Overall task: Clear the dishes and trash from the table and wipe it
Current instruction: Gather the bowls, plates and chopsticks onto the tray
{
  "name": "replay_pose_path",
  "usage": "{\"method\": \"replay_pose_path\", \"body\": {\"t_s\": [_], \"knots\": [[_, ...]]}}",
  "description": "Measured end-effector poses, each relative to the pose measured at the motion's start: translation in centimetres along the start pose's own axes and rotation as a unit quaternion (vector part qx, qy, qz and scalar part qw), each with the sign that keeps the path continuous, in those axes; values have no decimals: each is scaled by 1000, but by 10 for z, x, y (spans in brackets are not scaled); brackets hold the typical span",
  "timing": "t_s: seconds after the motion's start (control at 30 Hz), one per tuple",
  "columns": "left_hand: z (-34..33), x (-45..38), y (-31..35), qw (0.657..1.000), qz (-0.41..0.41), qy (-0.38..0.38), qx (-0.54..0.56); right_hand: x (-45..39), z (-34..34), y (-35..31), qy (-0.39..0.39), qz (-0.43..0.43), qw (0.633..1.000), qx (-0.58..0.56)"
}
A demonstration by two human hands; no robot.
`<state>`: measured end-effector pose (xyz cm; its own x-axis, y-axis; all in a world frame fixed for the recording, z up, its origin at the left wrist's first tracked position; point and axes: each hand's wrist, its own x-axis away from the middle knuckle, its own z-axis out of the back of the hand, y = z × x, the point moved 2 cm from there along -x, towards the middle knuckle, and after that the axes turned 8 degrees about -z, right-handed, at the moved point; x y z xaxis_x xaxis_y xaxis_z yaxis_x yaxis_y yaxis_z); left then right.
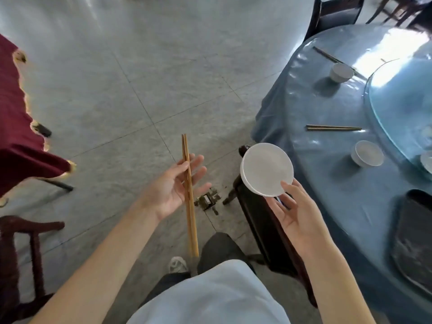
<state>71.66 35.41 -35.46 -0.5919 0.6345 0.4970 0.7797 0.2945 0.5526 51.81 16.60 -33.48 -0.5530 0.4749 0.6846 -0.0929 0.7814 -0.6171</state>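
Chopsticks (189,195) pinched in left hand (174,190), white bowl (267,169) gripped by right hand (295,212), both held left of blue table (327,108).

White bowl (267,169), wooden chopsticks (189,195) aloft

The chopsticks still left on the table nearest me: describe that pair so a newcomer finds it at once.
Start at the round blue-covered table on the right. Near its edge lies a chopstick pair, level across the view, between two small white bowls, far and near. The other pair lies diagonal, farther away.
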Motion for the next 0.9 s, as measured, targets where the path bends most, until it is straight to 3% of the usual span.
{"method": "replay_pose_path", "body": {"t_s": [0.3, 0.6, 0.9], "knots": [[-40, -133, 42, 991, 106, -62, -59, -61, -29, -20, 102, 51, 989, -96], [-110, -261, 77, 980, 145, -76, -114, -140, -65, -76, 177, 88, 962, -187], [-181, -365, 43, 943, 265, -110, -171, -181, -61, -107, 281, 90, 917, -268]]}}
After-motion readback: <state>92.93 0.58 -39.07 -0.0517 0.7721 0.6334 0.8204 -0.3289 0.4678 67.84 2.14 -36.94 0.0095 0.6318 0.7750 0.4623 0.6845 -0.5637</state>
